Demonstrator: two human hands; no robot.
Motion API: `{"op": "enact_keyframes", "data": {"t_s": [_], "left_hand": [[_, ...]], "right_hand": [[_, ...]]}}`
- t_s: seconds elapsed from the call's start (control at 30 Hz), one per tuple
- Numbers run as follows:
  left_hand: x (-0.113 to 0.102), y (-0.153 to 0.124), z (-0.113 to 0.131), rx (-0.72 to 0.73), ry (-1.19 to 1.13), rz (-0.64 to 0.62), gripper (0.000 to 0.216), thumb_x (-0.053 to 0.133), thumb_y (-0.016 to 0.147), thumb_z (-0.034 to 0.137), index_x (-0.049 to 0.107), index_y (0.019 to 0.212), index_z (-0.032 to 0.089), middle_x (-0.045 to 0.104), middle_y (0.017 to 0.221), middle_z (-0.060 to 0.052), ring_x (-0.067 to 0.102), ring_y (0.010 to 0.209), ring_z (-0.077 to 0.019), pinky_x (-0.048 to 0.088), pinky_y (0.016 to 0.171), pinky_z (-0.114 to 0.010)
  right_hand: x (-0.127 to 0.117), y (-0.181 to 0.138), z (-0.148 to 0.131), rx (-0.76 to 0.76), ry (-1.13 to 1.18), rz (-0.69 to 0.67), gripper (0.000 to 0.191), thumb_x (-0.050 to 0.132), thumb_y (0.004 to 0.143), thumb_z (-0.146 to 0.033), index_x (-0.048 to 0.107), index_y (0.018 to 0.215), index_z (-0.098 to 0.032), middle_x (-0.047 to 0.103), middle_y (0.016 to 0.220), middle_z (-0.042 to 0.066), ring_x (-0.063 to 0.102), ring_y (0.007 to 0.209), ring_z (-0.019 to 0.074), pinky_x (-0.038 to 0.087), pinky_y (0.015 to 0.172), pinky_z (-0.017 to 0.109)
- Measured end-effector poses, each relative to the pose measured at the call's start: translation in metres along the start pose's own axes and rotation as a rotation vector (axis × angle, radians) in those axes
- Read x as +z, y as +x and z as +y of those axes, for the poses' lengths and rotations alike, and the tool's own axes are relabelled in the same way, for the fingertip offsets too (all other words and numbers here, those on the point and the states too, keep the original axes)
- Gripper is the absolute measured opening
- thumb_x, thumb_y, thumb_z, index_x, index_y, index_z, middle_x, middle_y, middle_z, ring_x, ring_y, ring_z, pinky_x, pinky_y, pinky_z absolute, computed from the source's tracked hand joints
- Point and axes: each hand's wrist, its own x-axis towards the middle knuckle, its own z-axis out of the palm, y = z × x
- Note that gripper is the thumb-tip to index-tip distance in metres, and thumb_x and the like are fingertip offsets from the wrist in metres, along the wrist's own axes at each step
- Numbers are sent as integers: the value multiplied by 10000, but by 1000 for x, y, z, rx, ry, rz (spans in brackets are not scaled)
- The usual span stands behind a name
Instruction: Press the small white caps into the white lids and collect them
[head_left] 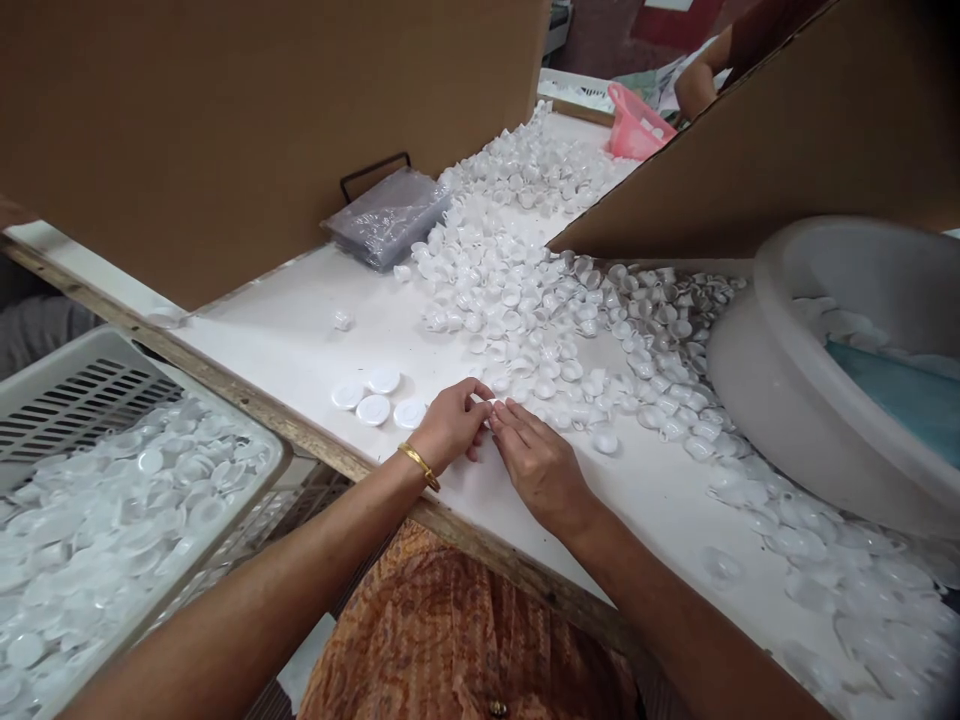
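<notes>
My left hand (452, 420), with a gold bangle at the wrist, and my right hand (538, 462) meet over the near part of the white table. Their fingertips pinch together around a small white plastic piece (493, 402), mostly hidden by the fingers. Just left of my left hand lie several flat round white discs (373, 410). Beyond my hands spreads a heap of small white plastic cup-like pieces (517, 290). One loose piece (604, 440) rests close to the right hand.
A white basket (274, 455) full of white plastic parts stands at the left, below the wooden table edge (315, 435). A large grey tub (787, 370) sits at right. Cardboard panels (262, 120) border the table. A plastic-wrapped pack (390, 215), a pink basket (636, 125) and another person's arm (697, 88) are farther back.
</notes>
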Motion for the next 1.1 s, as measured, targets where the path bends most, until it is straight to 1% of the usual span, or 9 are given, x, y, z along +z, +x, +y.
{"op": "enact_keyframes", "data": {"t_s": [0.2, 0.43, 0.57, 0.7, 0.77, 0.83, 0.93, 1.0, 1.1], "left_hand": [[-9, 0, 8, -121, -53, -179, 153, 497, 806, 223, 486, 952, 179, 488, 522, 58, 520, 346, -105, 423, 317, -195], [-5, 6, 0, -184, -64, -225, 346, 437, 854, 323, 485, 1179, 215, 464, 477, 61, 561, 362, -141, 460, 352, -231], [0, 6, 2, -155, -25, -198, 405, 362, 879, 331, 440, 1259, 213, 458, 435, 57, 569, 368, -155, 469, 379, -246], [-7, -13, 2, -130, 148, -207, 395, 341, 878, 316, 490, 1223, 192, 483, 465, 36, 574, 416, -149, 475, 439, -257], [-13, -25, 2, -13, 406, -87, 363, 351, 873, 307, 559, 1152, 202, 542, 536, 3, 597, 521, -155, 487, 535, -275], [-16, -30, 6, 155, 689, 133, 344, 355, 876, 293, 584, 1122, 223, 618, 691, -34, 611, 686, -174, 478, 664, -299], [-10, -21, 13, 354, 982, 394, 373, 323, 893, 263, 512, 1214, 243, 618, 902, -68, 569, 854, -201, 433, 753, -320], [-1, -9, 16, 435, 1114, 461, 403, 329, 889, 243, 455, 1271, 251, 584, 937, -85, 533, 889, -218, 414, 752, -332], [14, 6, 15, 541, 1245, 485, 474, 387, 863, 230, 373, 1331, 305, 535, 1033, -99, 478, 976, -248, 373, 808, -385]], "right_hand": [[-12, 4, 1, -76, -6, -25, 293, 427, 848, -39, 616, 1070, -21, 599, 1152, 166, 510, 1144, 250, 475, 951, 360], [-3, -4, 1, -80, 24, -29, 334, 408, 848, -29, 547, 1146, 31, 506, 1243, 226, 327, 1280, 277, 412, 1015, 404], [3, -4, -4, -8, -5, -2, 356, 395, 839, -10, 528, 1166, 36, 511, 1236, 233, 337, 1277, 269, 417, 1012, 400], [-2, -10, -20, 25, 78, -21, 381, 396, 841, -27, 509, 1204, -3, 502, 1265, 201, 333, 1285, 249, 404, 1023, 400], [-7, -13, -30, 35, 173, -54, 386, 407, 843, -49, 503, 1216, -32, 489, 1285, 183, 341, 1282, 241, 392, 1031, 396], [-13, -13, -36, 80, 281, -70, 392, 410, 847, -70, 489, 1231, -79, 486, 1295, 157, 384, 1256, 216, 400, 1024, 381], [-18, -11, -35, 195, 418, -26, 415, 412, 834, -73, 441, 1243, -137, 479, 1301, 129, 434, 1213, 180, 417, 1003, 362], [-18, -11, -32, 263, 450, 27, 412, 428, 821, -84, 421, 1226, -156, 479, 1293, 130, 442, 1203, 186, 426, 987, 379], [-17, -12, -29, 314, 420, 74, 369, 450, 811, -110, 433, 1177, -162, 498, 1250, 142, 455, 1184, 214, 435, 965, 413]]}}
